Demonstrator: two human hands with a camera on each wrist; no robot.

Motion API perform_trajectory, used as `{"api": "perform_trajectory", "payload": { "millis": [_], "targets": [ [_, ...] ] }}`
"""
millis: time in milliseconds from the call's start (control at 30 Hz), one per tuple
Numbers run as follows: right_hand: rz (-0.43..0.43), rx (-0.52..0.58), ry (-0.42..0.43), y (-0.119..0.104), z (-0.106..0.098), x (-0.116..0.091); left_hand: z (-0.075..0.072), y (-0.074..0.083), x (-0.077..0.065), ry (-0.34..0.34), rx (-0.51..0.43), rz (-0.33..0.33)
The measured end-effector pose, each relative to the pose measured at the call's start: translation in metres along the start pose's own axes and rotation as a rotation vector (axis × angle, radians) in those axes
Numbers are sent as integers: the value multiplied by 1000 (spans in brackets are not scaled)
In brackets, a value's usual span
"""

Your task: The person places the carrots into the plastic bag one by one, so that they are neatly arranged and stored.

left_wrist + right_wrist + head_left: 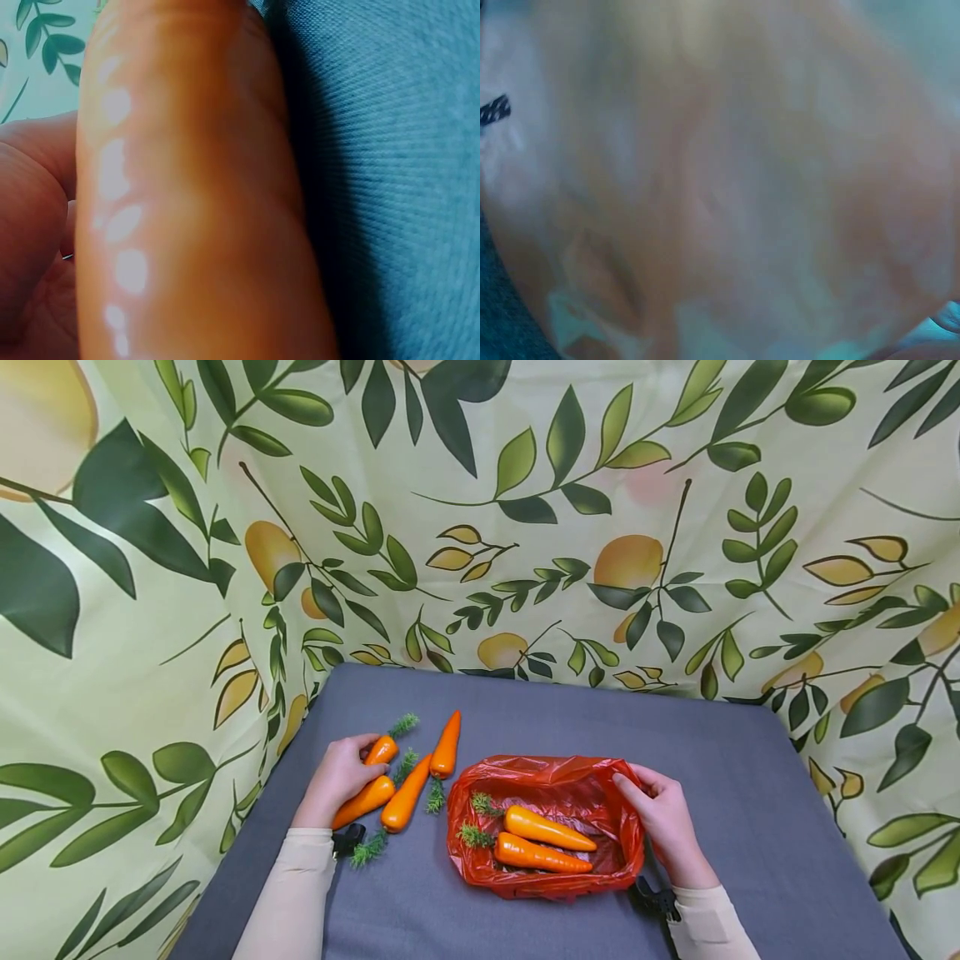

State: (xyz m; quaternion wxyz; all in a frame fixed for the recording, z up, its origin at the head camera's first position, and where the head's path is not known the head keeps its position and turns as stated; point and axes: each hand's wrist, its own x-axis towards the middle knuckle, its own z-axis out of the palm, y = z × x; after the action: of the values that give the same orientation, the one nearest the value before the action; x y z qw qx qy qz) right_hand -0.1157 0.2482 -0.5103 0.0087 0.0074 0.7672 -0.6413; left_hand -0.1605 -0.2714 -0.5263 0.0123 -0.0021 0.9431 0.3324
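My left hand (342,777) pinches an orange toy carrot (382,750) near its green top, between thumb and fingers. Just below that hand lies a second carrot (372,797), partly hidden by the wrist. A carrot (195,187) fills the left wrist view, close and blurred. With my right hand (663,810) I hold the right rim of an open red plastic bag (555,768), thumb over the edge. Inside the bag lie two carrots, an upper one (549,828) and a lower one (542,853), tops to the left. The bag's blurred side covers most of the right wrist view.
Between the left hand and the bag lie two more carrots, one slanted (407,797) and one pointing away (446,747). All rest on a grey cloth-covered table (600,718). A leaf-patterned curtain (525,543) stands behind and along both sides.
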Motion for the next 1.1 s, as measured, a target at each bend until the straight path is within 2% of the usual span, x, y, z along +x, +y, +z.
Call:
{"api": "perform_trajectory", "payload": {
  "millis": [333,633,1100],
  "targets": [
    [16,5,11,0,1,0,-6,2,-2,23,1,30],
    [12,4,14,1,0,1,-14,11,-6,57,-1,55],
    [12,-3,10,0,-1,0,-29,38,-15,105,33,147]
  ]
}}
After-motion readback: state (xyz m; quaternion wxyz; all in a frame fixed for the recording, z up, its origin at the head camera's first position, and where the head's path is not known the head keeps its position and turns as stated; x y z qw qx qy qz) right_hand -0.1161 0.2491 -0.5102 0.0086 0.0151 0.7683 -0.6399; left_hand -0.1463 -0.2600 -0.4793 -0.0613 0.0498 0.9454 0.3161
